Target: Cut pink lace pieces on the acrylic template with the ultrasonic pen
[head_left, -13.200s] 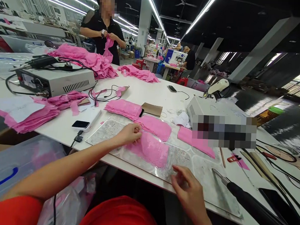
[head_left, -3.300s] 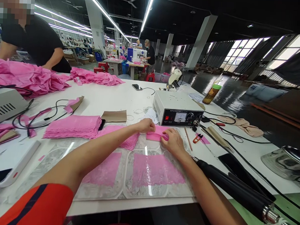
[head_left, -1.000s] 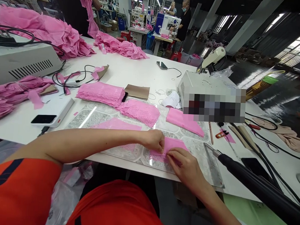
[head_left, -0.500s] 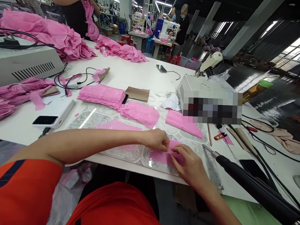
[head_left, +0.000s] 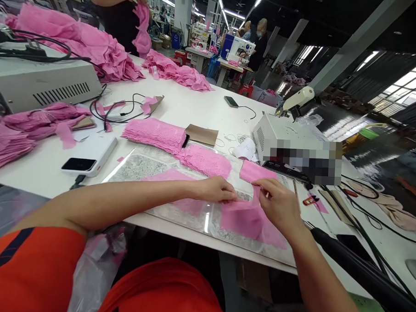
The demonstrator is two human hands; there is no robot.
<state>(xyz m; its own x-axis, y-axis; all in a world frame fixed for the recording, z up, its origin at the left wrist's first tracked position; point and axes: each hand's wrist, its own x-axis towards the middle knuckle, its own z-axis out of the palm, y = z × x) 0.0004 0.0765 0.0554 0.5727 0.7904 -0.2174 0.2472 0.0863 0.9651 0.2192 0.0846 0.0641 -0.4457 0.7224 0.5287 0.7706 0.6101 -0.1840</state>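
Over a clear template board [head_left: 138, 164] on the table, my left hand [head_left: 216, 189] pinches the left edge of a thin pink fabric piece [head_left: 241, 223]. My right hand [head_left: 278, 200] has its thumb and fingers closed on the upper right part of that fabric, raised slightly off the board. The cloth hangs between both hands and spreads right, under my right wrist. Another pink piece [head_left: 172, 175] lies flat on the board, partly behind my left forearm. Just beyond are two stacks of pink lace pieces [head_left: 154, 134] and a pink stack [head_left: 253, 171].
A white power bank [head_left: 91, 155] stands left, near a grey machine box [head_left: 49, 82] with cables. Right are another box [head_left: 281, 131], an orange snipper [head_left: 310, 200] and a black-handled tool [head_left: 355, 259]. A person [head_left: 114, 18] handles pink cloth across the table.
My right hand has moved up and right, raising part of the pink fabric, which was flat on the board. My left hand keeps its place at the left edge. The view has shifted slightly.
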